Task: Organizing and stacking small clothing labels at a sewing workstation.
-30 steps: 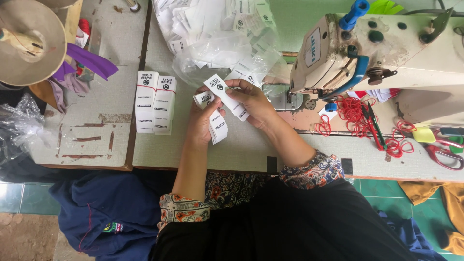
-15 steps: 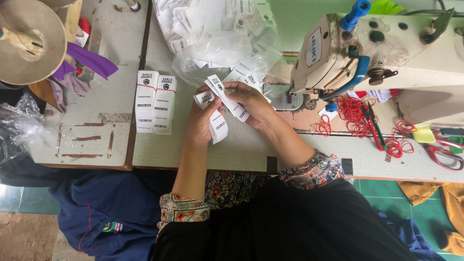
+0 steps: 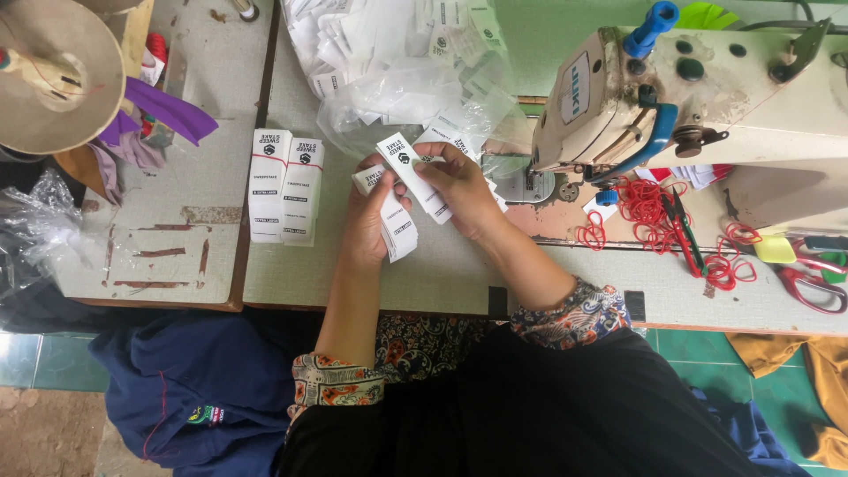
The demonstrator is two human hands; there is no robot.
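Note:
My left hand (image 3: pixel 367 216) grips a small bunch of white printed garment labels (image 3: pixel 396 231) that hang down below its fingers. My right hand (image 3: pixel 461 187) pinches one long white label (image 3: pixel 408 170) at the top of that bunch, thumb and fingers closed on it. Both hands meet over the pale table (image 3: pixel 442 274) just in front of a clear plastic bag of loose labels (image 3: pixel 397 62). Two neat bundles of the same labels (image 3: pixel 284 185), bound with red bands, lie flat to the left of my left hand.
A cream sewing machine (image 3: pixel 707 97) stands at the right, with red rubber bands (image 3: pixel 654 212) and scissors (image 3: pixel 813 278) beside it. A large thread cone (image 3: pixel 57 71) and purple cloth (image 3: pixel 163 106) sit at the far left. Blue fabric (image 3: pixel 177 389) lies below the table edge.
The hands stay in the same spot; my right hand has shifted the long label slightly against the bunch. Nothing else has moved.

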